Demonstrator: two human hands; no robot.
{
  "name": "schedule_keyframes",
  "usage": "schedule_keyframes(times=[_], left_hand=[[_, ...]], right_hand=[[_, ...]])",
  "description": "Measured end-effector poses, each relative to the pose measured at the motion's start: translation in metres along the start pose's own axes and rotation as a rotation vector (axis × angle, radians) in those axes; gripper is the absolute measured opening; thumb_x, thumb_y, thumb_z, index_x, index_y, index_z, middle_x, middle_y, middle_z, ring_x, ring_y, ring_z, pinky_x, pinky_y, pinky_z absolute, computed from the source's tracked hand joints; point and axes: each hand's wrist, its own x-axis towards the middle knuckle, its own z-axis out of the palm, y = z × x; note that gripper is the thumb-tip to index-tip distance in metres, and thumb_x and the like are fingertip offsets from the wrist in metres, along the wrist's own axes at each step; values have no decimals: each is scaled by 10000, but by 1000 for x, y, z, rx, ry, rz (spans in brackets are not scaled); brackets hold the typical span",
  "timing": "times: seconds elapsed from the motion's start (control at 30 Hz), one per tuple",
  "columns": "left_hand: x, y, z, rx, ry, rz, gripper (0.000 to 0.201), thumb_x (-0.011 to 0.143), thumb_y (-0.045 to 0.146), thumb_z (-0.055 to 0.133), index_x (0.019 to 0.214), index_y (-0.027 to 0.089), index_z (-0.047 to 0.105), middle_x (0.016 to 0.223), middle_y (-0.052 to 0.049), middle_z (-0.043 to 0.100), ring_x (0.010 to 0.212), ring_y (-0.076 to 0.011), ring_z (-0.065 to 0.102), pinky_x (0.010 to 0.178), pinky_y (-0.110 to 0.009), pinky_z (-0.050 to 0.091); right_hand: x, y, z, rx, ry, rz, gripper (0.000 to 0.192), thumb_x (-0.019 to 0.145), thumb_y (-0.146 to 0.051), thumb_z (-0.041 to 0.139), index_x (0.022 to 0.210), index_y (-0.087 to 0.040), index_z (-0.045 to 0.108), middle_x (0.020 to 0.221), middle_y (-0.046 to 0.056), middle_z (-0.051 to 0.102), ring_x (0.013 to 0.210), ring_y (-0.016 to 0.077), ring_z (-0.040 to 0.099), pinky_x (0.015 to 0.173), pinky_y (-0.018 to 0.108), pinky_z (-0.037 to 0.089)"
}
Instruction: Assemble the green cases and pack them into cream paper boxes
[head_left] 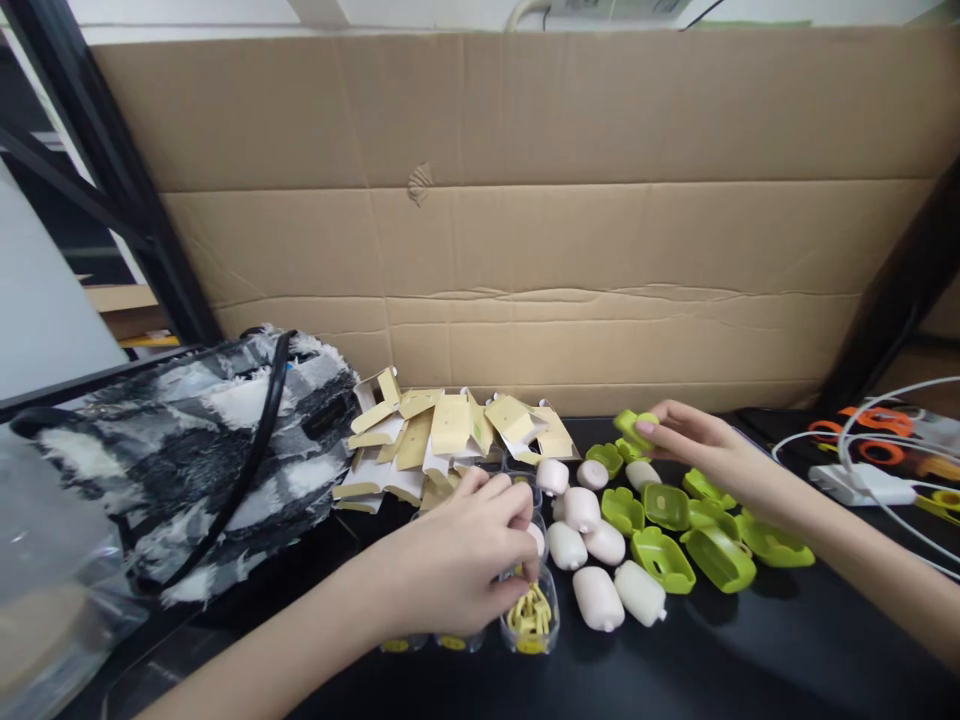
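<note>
My right hand (691,440) pinches a small green flower-shaped plastic piece (634,428) between thumb and fingers, above the far end of the green pieces. My left hand (480,545) is closed, with its fingertips at the rim of a clear plastic cup (553,622). Thin yellow bands or strips (529,612) lie tangled in that cup. Whatever the left fingertips hold, if anything, is hidden. More clear cups stand partly under this hand. Several off-white, rounded barrel-shaped pieces (598,598) lie just right of the cups, and several green flower-shaped cups (664,560) beyond them.
Opened small tan cartons (450,425) are heaped behind the left hand. A shaggy black-and-white bag (225,450) with a black strap stands at left. White cables, a white power strip (862,485) and orange-handled scissors (874,432) lie right. A cardboard panel (525,240) closes the back.
</note>
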Motion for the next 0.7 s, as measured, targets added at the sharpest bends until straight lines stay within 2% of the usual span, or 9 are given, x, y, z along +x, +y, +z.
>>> schedule_keyframes(times=[0.1, 0.23, 0.33, 0.43, 0.57, 0.7], left_hand=[[2, 1, 10, 26, -7, -34, 59, 799, 234, 702, 760, 190, 713, 824, -10, 552, 814, -183, 516, 817, -337, 356], [4, 8, 27, -4, -4, -147, 148, 807, 302, 698, 735, 173, 710, 831, -35, 588, 834, -217, 533, 845, -380, 374], [3, 13, 33, -7, -11, -238, 140, 818, 247, 653, 717, 158, 692, 848, -58, 603, 883, -254, 543, 893, -437, 372], [2, 13, 31, -57, -50, -254, 136, 824, 202, 605, 736, 167, 702, 871, -62, 601, 900, -261, 549, 911, -470, 365], [4, 9, 25, -96, -122, -285, 124, 807, 140, 618, 758, 173, 728, 900, -63, 600, 933, -258, 554, 919, -473, 365], [8, 7, 21, -128, -88, -312, 115, 794, 120, 624, 771, 178, 721, 910, -60, 608, 929, -259, 567, 872, -454, 402]], right_hand=[[-25, -8, 9, 129, 36, -13, 264, 904, -490, 511, 889, -276, 357, 986, 36, 582, 869, 198, 637, 707, 315, 540], [-53, -13, 31, 213, -6, -122, 279, 869, -321, 577, 970, -300, 318, 1178, 80, 522, 1115, 229, 580, 866, 343, 521], [-67, -21, 45, 98, 26, -204, 397, 788, -183, 590, 1064, -309, 335, 1175, 57, 536, 1142, 217, 561, 940, 341, 477], [-71, -25, 51, 56, 57, -248, 467, 730, -130, 583, 1093, -309, 351, 1143, 36, 566, 1131, 211, 570, 932, 323, 472], [-70, -21, 55, 76, 67, -216, 445, 737, -137, 571, 1106, -295, 378, 1160, 41, 572, 1153, 217, 562, 941, 329, 466], [-71, -18, 60, 111, 35, -174, 476, 734, -142, 587, 1135, -296, 381, 1160, 43, 583, 1142, 223, 573, 929, 334, 476]])
